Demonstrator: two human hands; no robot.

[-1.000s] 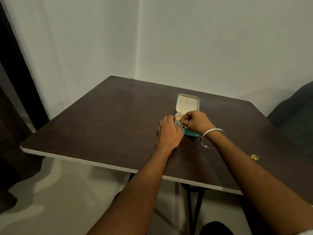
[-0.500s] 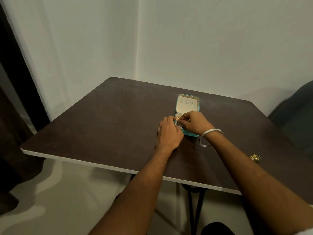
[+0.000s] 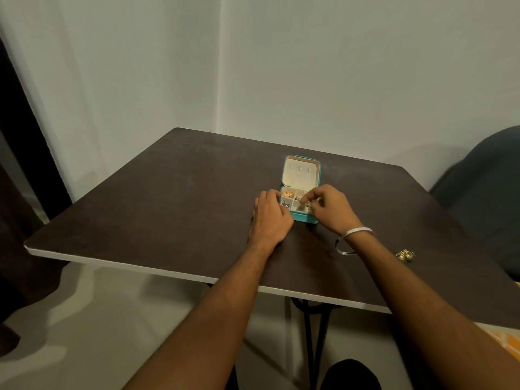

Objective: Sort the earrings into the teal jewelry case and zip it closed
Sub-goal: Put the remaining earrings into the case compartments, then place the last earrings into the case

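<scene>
The small teal zip-around jewelry case (image 3: 300, 190) lies open on the dark brown table (image 3: 168, 198). The left hand (image 3: 270, 218) grips its side; the right hand (image 3: 327, 205) pinches something tiny over the compartments.

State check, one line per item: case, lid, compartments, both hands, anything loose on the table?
teal jewelry case: unzipped, open on table
lid: raised, lining bare
compartments: some hold earrings
left hand: rests against case's left side
right hand: fingers curled over compartments; contents unclear
loose earrings: on table, outside case
</scene>
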